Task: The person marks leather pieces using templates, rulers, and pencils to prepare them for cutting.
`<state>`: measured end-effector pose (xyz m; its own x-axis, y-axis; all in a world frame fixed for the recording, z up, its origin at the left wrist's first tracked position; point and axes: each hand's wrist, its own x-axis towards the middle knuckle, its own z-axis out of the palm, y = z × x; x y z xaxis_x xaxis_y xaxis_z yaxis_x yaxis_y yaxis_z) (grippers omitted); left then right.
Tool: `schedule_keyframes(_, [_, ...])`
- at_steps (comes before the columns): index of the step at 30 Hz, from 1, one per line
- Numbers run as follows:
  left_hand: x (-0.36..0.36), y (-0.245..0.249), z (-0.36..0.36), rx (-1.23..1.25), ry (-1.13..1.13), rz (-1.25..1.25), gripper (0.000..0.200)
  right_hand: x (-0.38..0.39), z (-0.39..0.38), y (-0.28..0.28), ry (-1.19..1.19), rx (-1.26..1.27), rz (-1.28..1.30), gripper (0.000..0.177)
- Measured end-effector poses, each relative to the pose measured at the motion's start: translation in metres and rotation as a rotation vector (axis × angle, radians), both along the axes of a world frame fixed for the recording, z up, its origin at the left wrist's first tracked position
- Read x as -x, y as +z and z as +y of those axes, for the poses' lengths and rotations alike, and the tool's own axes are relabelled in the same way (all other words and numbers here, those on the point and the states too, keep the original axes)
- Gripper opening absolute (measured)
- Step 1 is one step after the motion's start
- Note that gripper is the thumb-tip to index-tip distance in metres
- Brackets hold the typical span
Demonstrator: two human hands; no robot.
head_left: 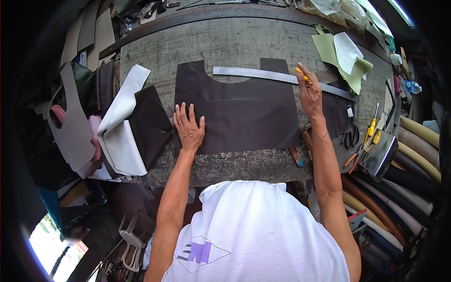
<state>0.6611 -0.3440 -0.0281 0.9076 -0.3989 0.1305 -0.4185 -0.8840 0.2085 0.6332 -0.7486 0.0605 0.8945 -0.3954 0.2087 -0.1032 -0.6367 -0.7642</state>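
Note:
A dark brown sheet of leather-like material (pixel 249 120) lies flat in front of me, with a curved notch in its far edge and a thin pale line across its middle. My left hand (pixel 189 129) rests flat on its left side, fingers spread. A long metal ruler (pixel 253 74) lies slanted over the far part of the sheet and runs past its right edge. At the ruler, my right hand (pixel 310 94) holds a slim yellow pen-like tool (pixel 302 74) in its fingers. The tool's tip is too small to make out.
White folded material (pixel 120 127) and another dark piece (pixel 151 127) lie left. Green and white pieces (pixel 343 56) sit at the far right. Scissors (pixel 351 136), a yellow-handled screwdriver (pixel 371 127) and a shiny metal box (pixel 378 155) are nearer right, beside material rolls (pixel 418 145).

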Motion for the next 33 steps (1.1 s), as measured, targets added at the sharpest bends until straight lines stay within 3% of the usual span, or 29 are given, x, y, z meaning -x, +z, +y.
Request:
schedule_keyframes(3, [-0.007,0.006,0.0,0.021,-0.007,-0.024,0.061,0.03,0.026,-0.021,-0.03,-0.615,0.034,0.032])
schedule_keyframes(10, [-0.041,0.003,0.014,0.001,-0.028,-0.053,0.056,0.046,0.068,-0.049,-0.104,-0.818,0.082,0.016])
schedule_keyframes(13, [-0.068,-0.003,0.021,0.002,-0.045,-0.085,0.054,0.04,0.071,-0.055,-0.064,-0.967,-0.021,0.016])
schedule_keyframes(20, [-0.146,-0.008,0.025,-0.017,-0.199,-0.087,0.056,0.037,0.072,-0.063,-0.062,-0.797,0.023,0.013])
schedule_keyframes(25, [-0.148,-0.017,0.027,-0.016,-0.22,-0.109,0.055,0.034,0.078,-0.076,-0.044,-0.652,0.048,0.013])
schedule_keyframes(33, [-0.148,-0.016,0.028,-0.03,-0.231,-0.086,0.055,0.029,0.083,-0.109,0.008,-0.597,-0.187,0.017])
